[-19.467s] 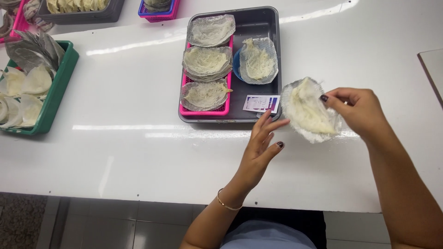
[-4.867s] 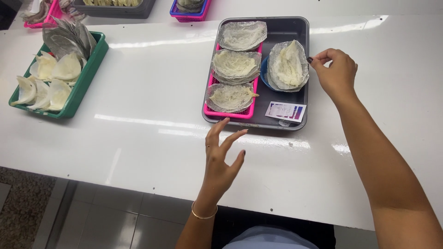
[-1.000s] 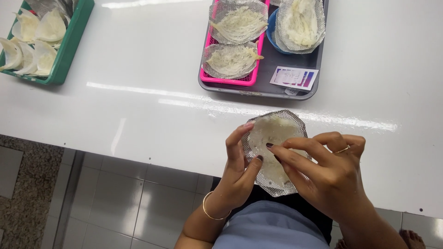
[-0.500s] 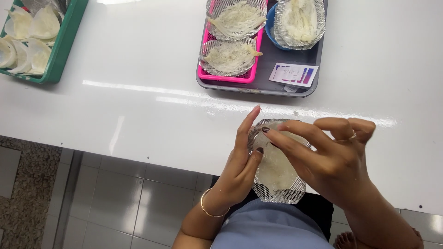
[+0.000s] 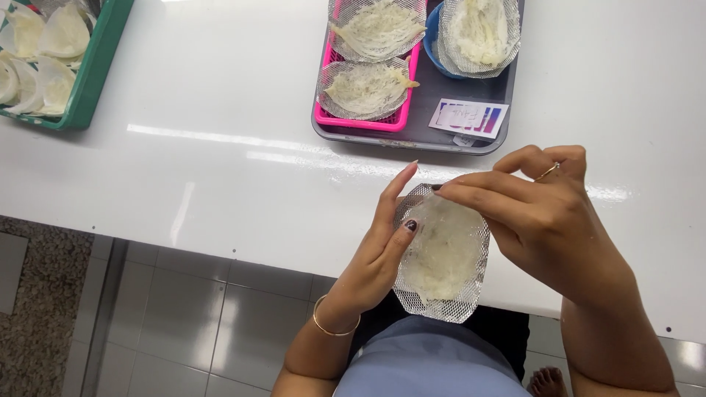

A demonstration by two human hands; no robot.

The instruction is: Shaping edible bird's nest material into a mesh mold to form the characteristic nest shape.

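A pale, fibrous, cup-shaped piece wrapped in white mesh hangs over the near edge of the white table. My left hand grips its left side, thumb on the mesh and fingers stretched up along the rim. On the other side my right hand pinches the top right edge with its fingertips. Further back stands a grey tray holding a pink basket with two similar mesh-wrapped pieces, a blue bowl with another, and a small printed card.
A green basket with several pale curved pieces sits at the far left of the table. Below the table edge lie grey floor tiles and my lap in blue cloth.
Since a second ago the mesh-wrapped piece has turned upright between both hands, and my left fingers have straightened along its left side. Earlier still, my right hand set a piece in the blue bowl.
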